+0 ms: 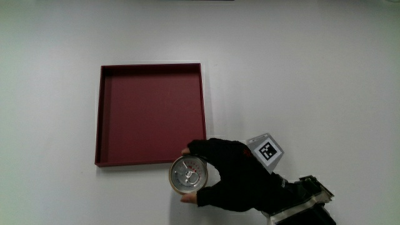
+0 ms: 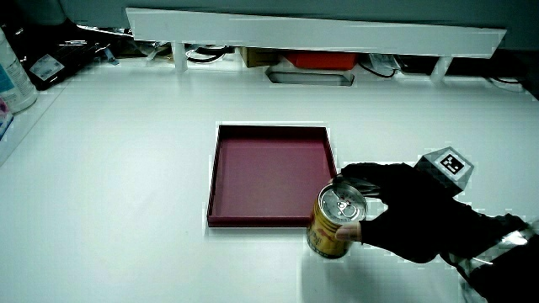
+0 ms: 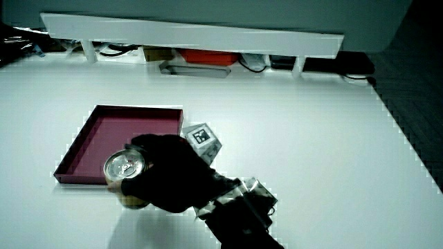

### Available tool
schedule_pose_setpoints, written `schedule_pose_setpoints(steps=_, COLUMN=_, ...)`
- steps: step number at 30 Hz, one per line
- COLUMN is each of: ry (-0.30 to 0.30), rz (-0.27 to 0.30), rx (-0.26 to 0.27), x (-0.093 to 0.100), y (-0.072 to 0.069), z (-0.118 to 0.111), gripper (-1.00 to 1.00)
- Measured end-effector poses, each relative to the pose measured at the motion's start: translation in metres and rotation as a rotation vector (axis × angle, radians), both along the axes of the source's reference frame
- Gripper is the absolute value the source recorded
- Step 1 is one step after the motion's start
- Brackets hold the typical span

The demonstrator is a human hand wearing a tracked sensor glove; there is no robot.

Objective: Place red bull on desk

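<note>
Surface: white table (image 1: 325,69), matte and plain, carrying a tray, a can and the hand.
Room: a low white partition (image 2: 320,32) runs along the table's edge farthest from the person; cables and a red item show in the gap under it in both side views.
Edge clutter: dark objects (image 2: 59,59) and part of a pale container sit at the table's edge in a side view, too small to identify.
Tray: dark red square tray (image 1: 107,119) with a low rim, flat on the table, nothing inside it.
Can: the red bull can (image 1: 187,173) stands upright on the table, silver top with pull tab facing up, gold body visible in a side view (image 2: 333,231). It is outside the tray, just beside the tray's corner nearest the person.
Can to tray: very close; whether they touch cannot be told.
Hand: the gloved hand (image 1: 234,175) is beside the can, fingers wrapped round its upper body, thumb on the side nearer the person and fingertips (image 1: 192,149) on the side toward the tray.
Grip: closed on the can; bare fingertip skin shows at the can's rim.
Cube: patterned cube (image 1: 266,151) on the back of the hand, marker face up.
Forearm: runs from the hand toward the person, with a grey cuff (image 1: 306,200).
</note>
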State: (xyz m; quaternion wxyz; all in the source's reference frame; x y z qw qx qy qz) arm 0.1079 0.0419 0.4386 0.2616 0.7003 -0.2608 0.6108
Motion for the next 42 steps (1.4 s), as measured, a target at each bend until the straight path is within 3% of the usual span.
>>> schedule_pose_setpoints(steps=3, ry=0.032, rz=-0.003, rx=-0.013, x=0.004, y=0.007, z=0.010, gripper=0.00)
schedule_pose_setpoints(steps=8, ry=0.045, rz=0.001, rx=-0.080, x=0.011, y=0.015, z=0.024, gripper=0.00)
schedule_pose_setpoints(steps=9, ry=0.057, rz=0.001, rx=-0.061, x=0.014, y=0.017, z=0.028, gripper=0.00)
schedule_pose_setpoints(steps=11, ry=0.025, rz=0.014, rx=-0.105, x=0.016, y=0.020, z=0.030, gripper=0.00)
schedule_pose_setpoints(steps=12, ry=0.038, rz=0.015, rx=-0.093, x=0.017, y=0.021, z=0.032, gripper=0.00)
schedule_pose_setpoints(steps=14, ry=0.041, rz=0.016, rx=-0.122, x=0.019, y=0.023, z=0.036, gripper=0.00)
schedule_pose_setpoints(steps=15, ry=0.042, rz=0.014, rx=-0.103, x=0.019, y=0.023, z=0.037, gripper=0.00)
schedule_pose_setpoints(steps=20, ry=0.033, rz=0.023, rx=-0.151, x=0.021, y=0.028, z=0.045, gripper=0.00)
schedule_pose_setpoints(steps=21, ry=0.012, rz=0.015, rx=-0.156, x=0.021, y=0.028, z=0.046, gripper=0.00)
schedule_pose_setpoints(steps=23, ry=0.028, rz=0.021, rx=-0.138, x=0.021, y=0.029, z=0.045, gripper=0.00)
schedule_pose_setpoints(steps=27, ry=0.028, rz=0.008, rx=-0.161, x=0.020, y=0.028, z=0.045, gripper=0.00)
schedule_pose_setpoints(steps=38, ry=0.008, rz=0.006, rx=-0.199, x=0.019, y=0.029, z=0.047, gripper=-0.41)
schedule_pose_setpoints(steps=42, ry=0.029, rz=-0.004, rx=-0.194, x=0.020, y=0.029, z=0.048, gripper=-0.56)
